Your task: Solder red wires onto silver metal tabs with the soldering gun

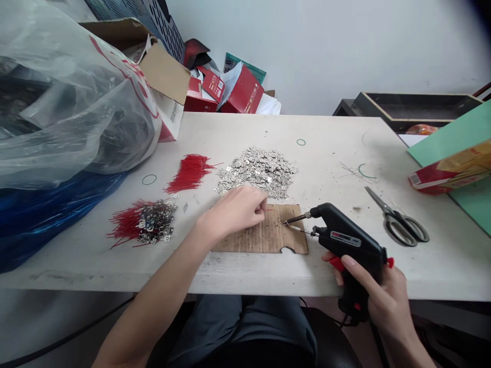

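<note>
Bare forearms (164,291) extend from the lower edge over dark trousers (245,332) toward a white counter (245,276). Right hand (383,294): wrapped around the grip of a black soldering gun (339,240), index finger at the red trigger, thumb along the side. The gun points left; its metal tip and thin feed wire (302,231) converge at the right part of a brown cardboard sheet (264,241) lying flat near the counter's front edge. Contact between tip and sheet cannot be confirmed from this angle. Left hand (242,207): fingers curled narrow above the sheet, pinching a red wire (270,209) whose short end projects to the right toward the tip. Directly behind the sheet lies a heap of silver metal tabs (258,171). To its left lies a bundle of loose red wires (190,173); nearer the front edge and farther left sits a pile of tabs with red wires (156,222). Grey-handled scissors (399,220) lie right of the gun, blades pointing up and left. A clear plastic bag (103,102) occupies the left side.
</note>
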### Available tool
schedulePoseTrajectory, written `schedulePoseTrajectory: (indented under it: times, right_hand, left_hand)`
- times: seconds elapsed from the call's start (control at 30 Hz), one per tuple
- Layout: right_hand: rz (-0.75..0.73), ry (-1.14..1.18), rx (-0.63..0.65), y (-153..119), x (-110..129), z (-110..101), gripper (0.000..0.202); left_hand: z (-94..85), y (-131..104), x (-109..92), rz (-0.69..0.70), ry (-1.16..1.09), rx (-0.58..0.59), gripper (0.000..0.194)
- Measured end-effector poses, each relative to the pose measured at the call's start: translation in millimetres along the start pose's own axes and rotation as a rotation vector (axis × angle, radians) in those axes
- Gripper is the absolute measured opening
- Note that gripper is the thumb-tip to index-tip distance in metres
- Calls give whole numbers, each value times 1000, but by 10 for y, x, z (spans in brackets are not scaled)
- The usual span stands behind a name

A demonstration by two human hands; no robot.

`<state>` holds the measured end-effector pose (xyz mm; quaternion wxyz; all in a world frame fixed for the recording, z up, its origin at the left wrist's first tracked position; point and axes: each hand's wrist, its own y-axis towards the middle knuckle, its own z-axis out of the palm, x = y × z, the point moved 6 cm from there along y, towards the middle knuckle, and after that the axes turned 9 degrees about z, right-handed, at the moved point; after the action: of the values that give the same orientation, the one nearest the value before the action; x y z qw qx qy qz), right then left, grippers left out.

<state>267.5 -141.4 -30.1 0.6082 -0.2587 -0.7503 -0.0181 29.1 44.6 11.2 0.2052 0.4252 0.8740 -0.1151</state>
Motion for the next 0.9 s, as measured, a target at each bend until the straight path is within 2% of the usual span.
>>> schedulePoseTrajectory:
  times: [0.27,0.5,0.73,0.9]
  right_hand:
    - [-13,-29,-2,3,-10,-16,42]
    - [-126,-51,41,71,-50,-37,40]
    - [-110,-42,48,51,-42,-35,38]
    - [-36,-25,1,10,-7,-22,40]
  left_hand:
    - [17,5,4,6,5,-1,14]
    - [9,7,5,18,-5,-4,14]
    - [9,1,-3,9,-13,7,14]
    - [18,-5,9,8,-26,12,13]
